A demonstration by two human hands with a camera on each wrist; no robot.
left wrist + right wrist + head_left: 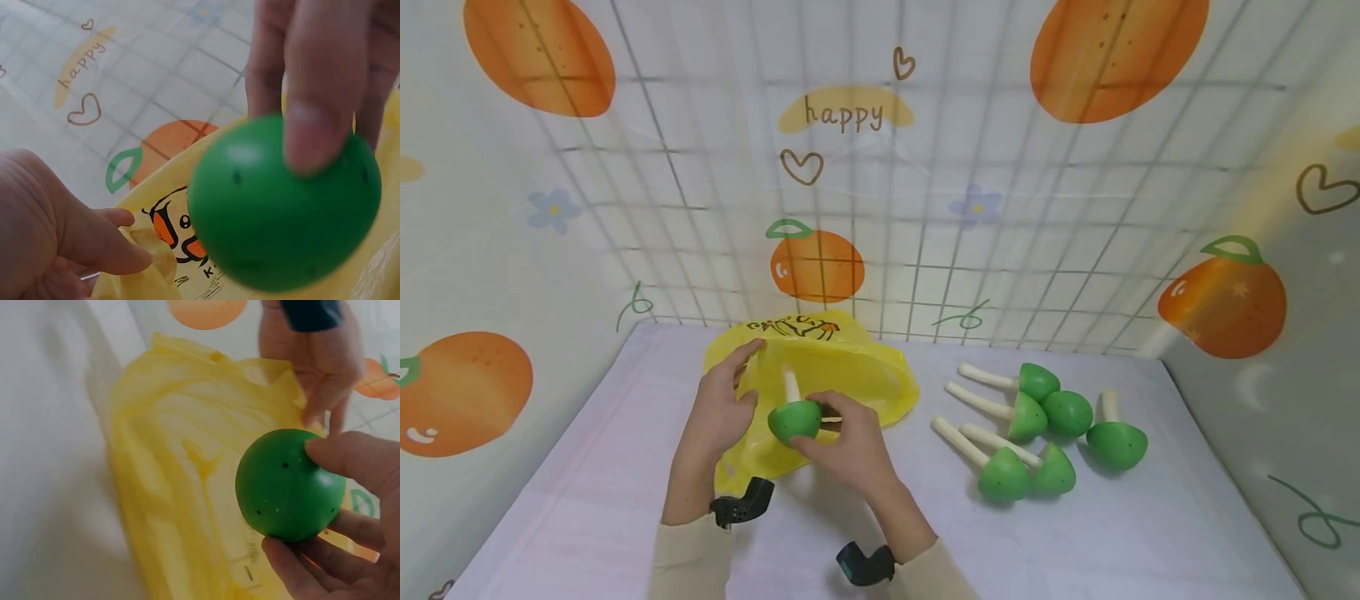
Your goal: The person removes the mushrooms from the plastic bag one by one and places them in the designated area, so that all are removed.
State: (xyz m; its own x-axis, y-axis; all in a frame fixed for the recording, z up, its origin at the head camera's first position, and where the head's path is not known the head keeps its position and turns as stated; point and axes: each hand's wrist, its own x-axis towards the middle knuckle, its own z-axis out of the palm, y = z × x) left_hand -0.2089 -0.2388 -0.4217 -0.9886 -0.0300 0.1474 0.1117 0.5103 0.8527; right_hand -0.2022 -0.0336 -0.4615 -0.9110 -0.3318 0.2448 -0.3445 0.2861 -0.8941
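A yellow plastic bag (880,385) with a printed cartoon face lies on the table, its mouth spread toward me. My left hand (721,412) holds the bag's left edge; in the left wrist view its thumb and fingers (119,247) pinch the crinkled film. In my right hand (856,442) is a toy mushroom (793,423) with a green dotted cap, gripped by the cap between thumb and fingers. Its white stem points up and away, in front of the bag's opening. The right wrist view shows the round cap (290,484) close over the bag; the stem is hidden there.
Several more green-capped toy mushrooms (1003,475) lie on the white-covered table (1112,542) to the right of the bag. One mushroom (1117,444) sits furthest right with its stem upward. Behind stands a wire grid (925,275) covered by a sheet with printed oranges.
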